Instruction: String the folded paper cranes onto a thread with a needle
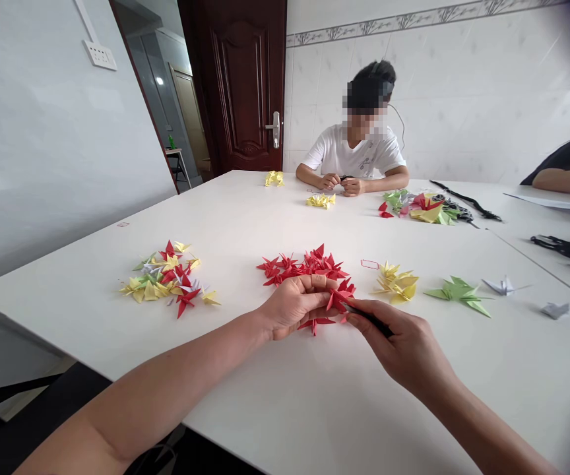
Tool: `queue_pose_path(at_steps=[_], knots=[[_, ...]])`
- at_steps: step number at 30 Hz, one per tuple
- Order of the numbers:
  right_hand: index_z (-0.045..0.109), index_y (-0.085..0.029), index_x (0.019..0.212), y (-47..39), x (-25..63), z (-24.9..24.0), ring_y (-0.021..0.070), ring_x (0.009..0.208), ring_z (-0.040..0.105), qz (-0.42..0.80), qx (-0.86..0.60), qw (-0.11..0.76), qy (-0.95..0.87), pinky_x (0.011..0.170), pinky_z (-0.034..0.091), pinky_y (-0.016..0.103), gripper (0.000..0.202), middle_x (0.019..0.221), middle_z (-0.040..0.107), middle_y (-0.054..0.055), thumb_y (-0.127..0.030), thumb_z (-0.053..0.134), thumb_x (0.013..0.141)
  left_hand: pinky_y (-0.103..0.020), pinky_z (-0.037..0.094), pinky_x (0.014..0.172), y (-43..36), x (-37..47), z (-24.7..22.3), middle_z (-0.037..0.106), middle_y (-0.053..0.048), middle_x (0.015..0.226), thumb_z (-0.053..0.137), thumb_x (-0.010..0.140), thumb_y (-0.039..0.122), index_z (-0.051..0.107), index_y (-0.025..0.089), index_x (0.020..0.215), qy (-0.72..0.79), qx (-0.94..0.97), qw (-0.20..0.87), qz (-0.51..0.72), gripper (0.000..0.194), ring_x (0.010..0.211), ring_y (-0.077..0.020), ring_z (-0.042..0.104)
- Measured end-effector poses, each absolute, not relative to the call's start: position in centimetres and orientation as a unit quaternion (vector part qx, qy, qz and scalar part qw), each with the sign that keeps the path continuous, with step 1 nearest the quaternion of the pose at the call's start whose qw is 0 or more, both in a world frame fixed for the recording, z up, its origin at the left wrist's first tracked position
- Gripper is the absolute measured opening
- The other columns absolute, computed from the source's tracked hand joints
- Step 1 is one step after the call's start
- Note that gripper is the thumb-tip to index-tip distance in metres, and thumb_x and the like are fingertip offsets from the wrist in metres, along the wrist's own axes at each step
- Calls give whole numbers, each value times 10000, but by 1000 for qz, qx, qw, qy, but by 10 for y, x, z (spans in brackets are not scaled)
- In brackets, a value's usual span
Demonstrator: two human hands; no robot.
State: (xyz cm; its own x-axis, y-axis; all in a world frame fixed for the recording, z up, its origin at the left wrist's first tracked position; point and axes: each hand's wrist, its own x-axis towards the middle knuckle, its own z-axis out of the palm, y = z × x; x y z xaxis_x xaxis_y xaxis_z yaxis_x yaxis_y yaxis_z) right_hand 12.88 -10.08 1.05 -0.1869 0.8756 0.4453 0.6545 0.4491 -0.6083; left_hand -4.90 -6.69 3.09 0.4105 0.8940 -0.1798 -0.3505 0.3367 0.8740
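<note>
Between the fingers of my left hand (pixel 305 303) is a red folded paper crane (pixel 340 298). My right hand (pixel 401 333) grips a slim black tool (pixel 371 320), whose tip meets the crane; whether it is tweezers or a pen I cannot tell. Just behind my left hand lies a pile of red paper cranes (pixel 309 264), and another red crane (pixel 315 324) shows below my fingers. Yellow cranes (pixel 396 282), a green crane (pixel 458 295) and a pale grey one (pixel 505 285) lie to the right of my hands.
On the white table (pixel 235 211), a mixed pile of cranes (pixel 169 277) sits at left. Across from me a person in a white shirt (pixel 359 152) works near yellow cranes (pixel 320 200) and a colourful heap (pixel 428 208). Black straps (pixel 569 249) lie at right, near another person's arm (pixel 567 179).
</note>
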Motion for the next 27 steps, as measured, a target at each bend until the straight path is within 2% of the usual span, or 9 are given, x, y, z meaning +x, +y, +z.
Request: queue_pose_path(at_steps=[9,16,20,27], knots=[[657,-224,965,-101,129,10,147,581,608,132,-504,386,-761,555,480,254,280,726,687,14,-395,459,866,-272,515,788,-67,-49,32,629,-37,753,584,755,25,648,115,828,341,396,742,420,133,698,-108,627],[655,-230,953,-101,130,12,138,575,595,144,-507,380,-760,555,470,250,261,727,686,8,-367,448,873,-275,514,795,-68,-49,31,643,-50,757,541,782,22,632,111,850,342,405,738,417,144,700,-111,634],[651,-224,922,-100,129,11,141,551,580,145,-496,374,-770,536,468,251,277,698,674,15,-397,439,875,-287,527,766,-68,-49,32,646,-42,756,604,759,54,625,119,844,349,404,735,418,109,673,-115,642],[630,-204,985,-90,134,5,162,681,630,126,-511,412,-744,576,495,250,300,865,696,47,-419,473,847,-239,513,710,-59,-59,35,639,-18,776,714,683,137,635,144,827,351,401,704,469,164,713,-109,634]])
